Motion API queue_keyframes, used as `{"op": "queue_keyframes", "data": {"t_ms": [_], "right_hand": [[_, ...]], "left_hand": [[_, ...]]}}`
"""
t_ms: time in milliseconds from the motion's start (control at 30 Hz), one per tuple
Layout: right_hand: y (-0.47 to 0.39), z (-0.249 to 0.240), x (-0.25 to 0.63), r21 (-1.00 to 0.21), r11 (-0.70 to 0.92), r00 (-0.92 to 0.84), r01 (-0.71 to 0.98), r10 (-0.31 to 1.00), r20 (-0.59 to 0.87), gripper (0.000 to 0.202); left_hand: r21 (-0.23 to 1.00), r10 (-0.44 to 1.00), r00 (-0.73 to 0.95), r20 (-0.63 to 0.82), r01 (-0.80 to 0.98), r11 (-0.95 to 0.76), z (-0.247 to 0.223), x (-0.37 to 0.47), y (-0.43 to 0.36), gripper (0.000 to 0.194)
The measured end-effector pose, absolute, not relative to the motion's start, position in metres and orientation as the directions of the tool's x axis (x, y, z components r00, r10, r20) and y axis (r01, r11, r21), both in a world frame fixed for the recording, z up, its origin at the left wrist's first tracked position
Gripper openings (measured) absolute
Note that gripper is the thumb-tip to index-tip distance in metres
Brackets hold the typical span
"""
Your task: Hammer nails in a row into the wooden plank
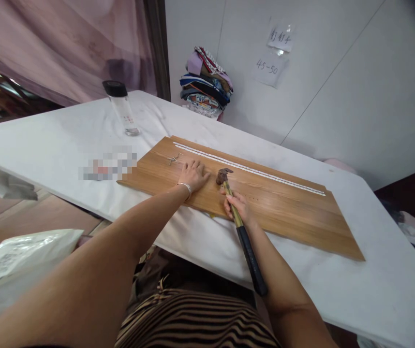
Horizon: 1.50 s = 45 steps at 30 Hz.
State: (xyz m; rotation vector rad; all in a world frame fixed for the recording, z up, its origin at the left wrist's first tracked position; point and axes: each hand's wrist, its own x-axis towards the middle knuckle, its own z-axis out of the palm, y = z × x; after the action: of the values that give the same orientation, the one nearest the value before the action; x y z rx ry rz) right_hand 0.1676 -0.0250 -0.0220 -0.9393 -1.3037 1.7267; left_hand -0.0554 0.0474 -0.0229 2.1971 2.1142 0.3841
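My right hand (237,205) is wrapped round the yellow part of a claw hammer's handle, near its rusty head. The hammer (247,246) has a black grip that reaches back over my forearm, and its head is over a brown wooden board (294,212). My left hand (194,176) lies on the board with its fingers spread, left of the hammer head. Several loose nails (173,159) lie just beyond it to the left. A row of small dark dots runs along the board right of my right hand. Two white measuring strips (251,168) lie along the far edge.
The board rests on a white-covered table (385,270). A clear bottle (122,108) with a black lid stands at the back left, and a blurred-out item (108,166) lies left of the board. Folded clothes (207,82) are stacked beyond the table by the wall.
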Motion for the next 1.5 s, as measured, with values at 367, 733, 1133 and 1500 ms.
{"op": "queue_keyframes", "data": {"t_ms": [367, 733, 1133, 1500], "right_hand": [[-0.0257, -0.0195, 0.1669, -0.973, -0.187, -0.431, -0.133, 0.895, -0.113, 0.048], [-0.0258, -0.0193, 0.1662, -0.973, -0.185, -0.428, -0.141, 0.897, -0.109, 0.048], [-0.0259, -0.0179, 0.1656, -0.970, -0.190, -0.435, -0.152, 0.894, -0.107, 0.047], [-0.0264, -0.0161, 0.1639, -0.971, -0.197, -0.427, -0.132, 0.896, -0.124, 0.048]], "left_hand": [[0.249, 0.991, 0.023, 0.135, 0.967, -0.056, -0.0244, -0.0558, 0.0484, 0.045], [0.223, 0.991, 0.027, 0.133, 0.973, -0.057, -0.0240, -0.0552, 0.0476, 0.046], [0.232, 0.990, 0.021, 0.136, 0.971, -0.053, -0.0255, -0.0563, 0.0490, 0.045], [0.223, 0.990, 0.018, 0.142, 0.974, -0.050, -0.0238, -0.0557, 0.0478, 0.043]]}}
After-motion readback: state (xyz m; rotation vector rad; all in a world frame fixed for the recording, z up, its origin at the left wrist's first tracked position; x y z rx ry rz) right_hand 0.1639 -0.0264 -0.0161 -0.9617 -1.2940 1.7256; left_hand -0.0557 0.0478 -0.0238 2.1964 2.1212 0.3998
